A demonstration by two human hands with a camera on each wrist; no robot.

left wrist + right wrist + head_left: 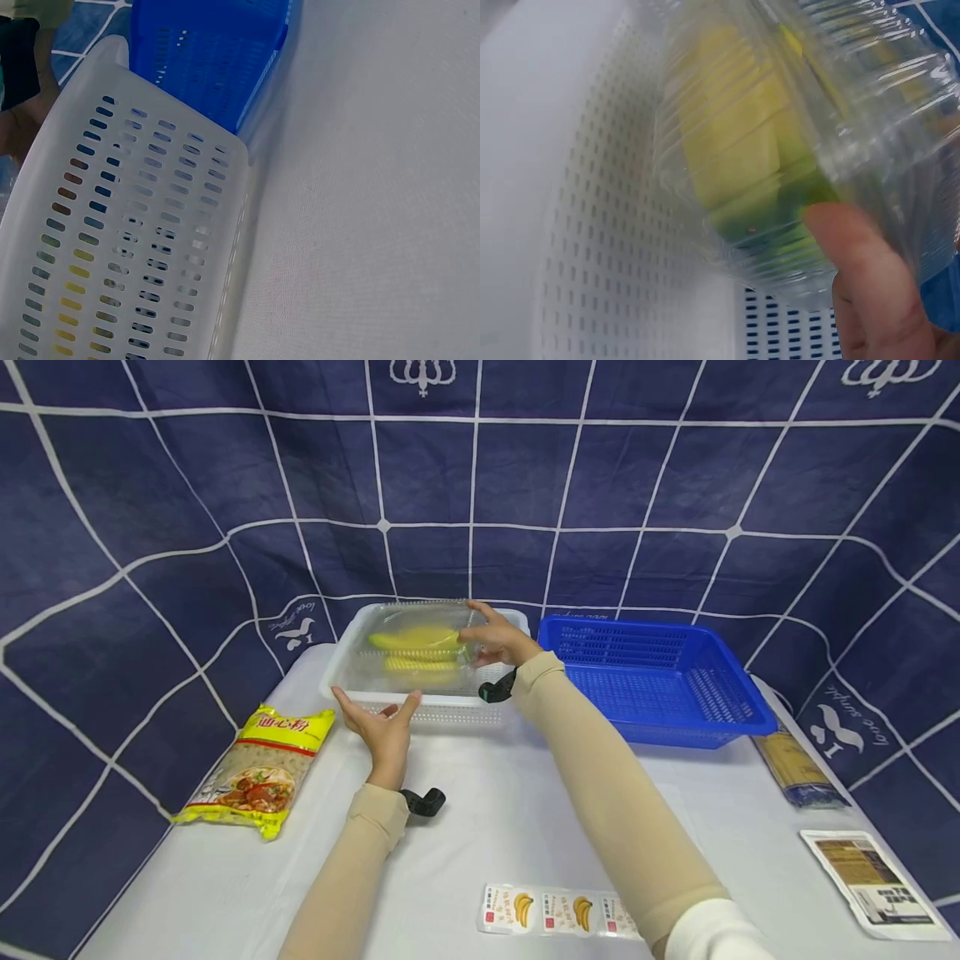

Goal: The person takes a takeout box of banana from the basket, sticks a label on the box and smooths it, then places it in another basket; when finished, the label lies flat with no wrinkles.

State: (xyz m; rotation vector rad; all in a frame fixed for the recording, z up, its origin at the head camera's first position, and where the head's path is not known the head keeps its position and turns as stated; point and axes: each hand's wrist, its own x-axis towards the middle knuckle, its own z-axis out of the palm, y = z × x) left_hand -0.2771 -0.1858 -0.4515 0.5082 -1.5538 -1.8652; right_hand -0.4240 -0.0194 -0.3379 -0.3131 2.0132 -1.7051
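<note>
Head view is showing a clear, ribbed plastic box (371, 667) lying over the opening of a white, perforated plastic basket (457, 713), with yellow, banana-like shapes (420, 638) showing through its walls (whether it is resting on the basket's floor, I cannot tell). The right hand (501, 637) is gripping the box's right end, thumb and fingers pinching the thin plastic. The left hand (381, 731) is reaching up at the basket's front rim, thumb and forefinger spreading apart; whether they are touching anything, I cannot tell.

Just right of the white basket, a blue, rectangular plastic basket (675, 732) is standing. A yellow-ended printed plastic bag (258, 772) is lying to the left, while a strip of white, banana-printed labels (558, 910) is lying near the front. On the right, a tan-and-blue packet (798, 764) is lying beyond a flat, white-edged pouch (873, 885).
</note>
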